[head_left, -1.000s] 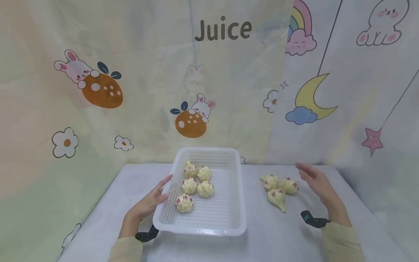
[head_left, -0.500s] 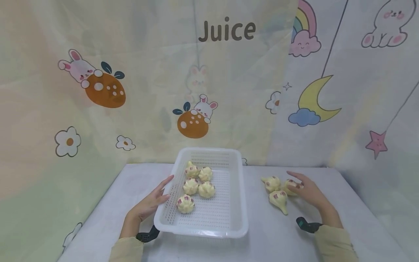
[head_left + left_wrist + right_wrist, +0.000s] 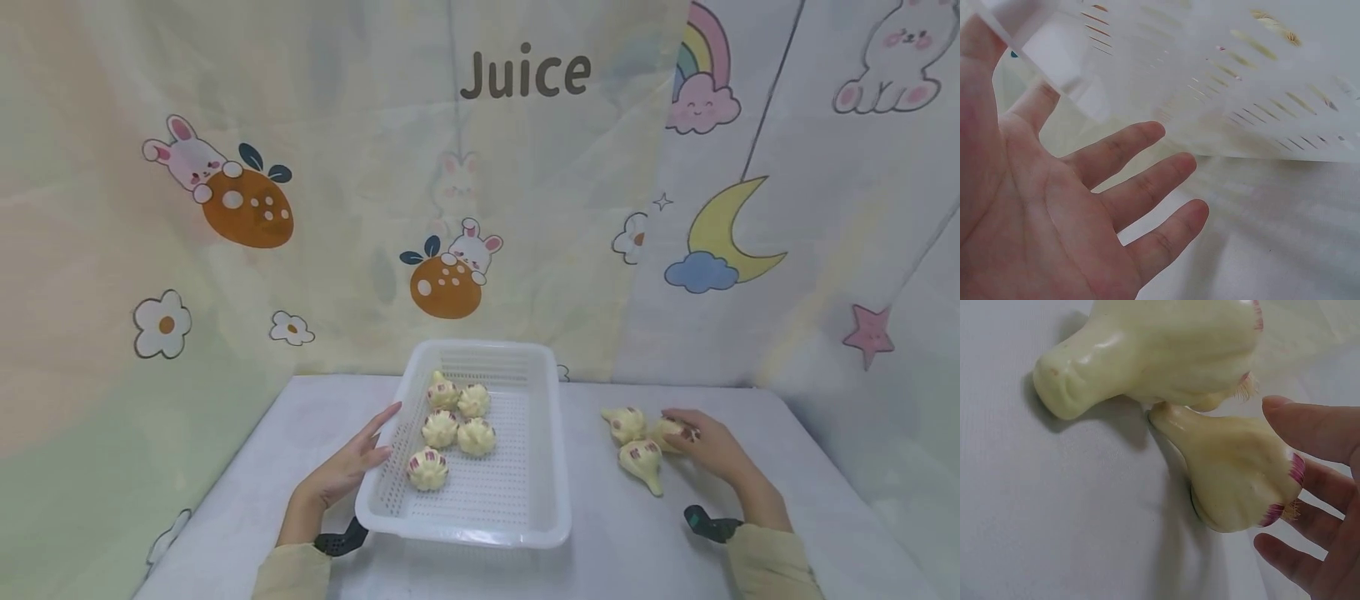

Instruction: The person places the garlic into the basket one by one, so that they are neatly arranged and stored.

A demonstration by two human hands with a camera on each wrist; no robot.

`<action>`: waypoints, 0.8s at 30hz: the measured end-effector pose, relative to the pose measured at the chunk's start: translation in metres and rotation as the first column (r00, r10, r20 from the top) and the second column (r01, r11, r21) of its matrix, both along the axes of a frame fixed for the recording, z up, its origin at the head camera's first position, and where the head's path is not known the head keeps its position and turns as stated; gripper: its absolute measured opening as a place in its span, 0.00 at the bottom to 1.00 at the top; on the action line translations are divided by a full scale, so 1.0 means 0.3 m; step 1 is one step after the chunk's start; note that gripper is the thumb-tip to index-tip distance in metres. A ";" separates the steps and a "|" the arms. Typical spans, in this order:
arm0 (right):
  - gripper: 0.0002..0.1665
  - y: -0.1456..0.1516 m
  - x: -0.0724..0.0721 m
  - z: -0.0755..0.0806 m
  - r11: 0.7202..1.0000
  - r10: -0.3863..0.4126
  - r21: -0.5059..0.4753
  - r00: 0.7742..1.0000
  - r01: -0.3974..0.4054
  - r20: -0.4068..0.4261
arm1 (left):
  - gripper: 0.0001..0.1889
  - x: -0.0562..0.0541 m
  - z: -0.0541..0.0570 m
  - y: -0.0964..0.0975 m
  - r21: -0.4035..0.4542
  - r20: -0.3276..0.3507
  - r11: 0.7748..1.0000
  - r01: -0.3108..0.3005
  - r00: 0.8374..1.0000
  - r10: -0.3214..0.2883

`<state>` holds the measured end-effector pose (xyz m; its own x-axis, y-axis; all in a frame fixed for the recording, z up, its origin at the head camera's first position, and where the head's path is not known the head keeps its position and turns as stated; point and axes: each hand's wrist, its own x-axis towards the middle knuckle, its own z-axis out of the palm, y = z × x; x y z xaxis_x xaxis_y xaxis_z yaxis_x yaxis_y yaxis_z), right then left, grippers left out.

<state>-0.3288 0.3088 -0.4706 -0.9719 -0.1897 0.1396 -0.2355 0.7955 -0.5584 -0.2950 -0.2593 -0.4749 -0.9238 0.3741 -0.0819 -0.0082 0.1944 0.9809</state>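
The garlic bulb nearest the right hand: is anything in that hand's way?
Nothing visible: the right hand is at the garlic bulb, and the two other loose bulbs lie to its left.

Cartoon-printed backdrop (image 3: 337,250) (pastel), white table (image 3: 630,550).

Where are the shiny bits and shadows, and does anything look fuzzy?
Right wrist view: small shiny patches on the upper garlic, soft grey shadows on the white cloth; left wrist view: the basket looks hazy and washed out; head view: fairly even light, faint shadow below the basket.
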 end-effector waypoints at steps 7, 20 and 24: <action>0.30 0.023 0.027 0.003 0.998 -0.032 0.045 0.999 0.032 -0.012 | 0.38 -0.002 -0.005 0.003 -0.025 -0.021 1.000 0.007 1.000 -0.008; 0.23 0.069 0.055 0.004 0.999 -0.025 0.023 1.000 0.025 -0.015 | 0.38 -0.005 -0.007 -0.005 -0.035 -0.023 0.999 -0.004 1.000 0.003; 0.21 0.074 0.062 0.013 1.000 -0.017 0.026 1.000 0.017 -0.004 | 0.37 -0.007 -0.008 -0.008 -0.028 -0.013 1.000 0.002 1.000 -0.003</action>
<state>-0.3100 0.3310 -0.4667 -0.9745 -0.1768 0.1383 -0.2238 0.8135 -0.5368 -0.2973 -0.2616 -0.4773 -0.9239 0.3740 -0.0807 0.0048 0.2222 0.9750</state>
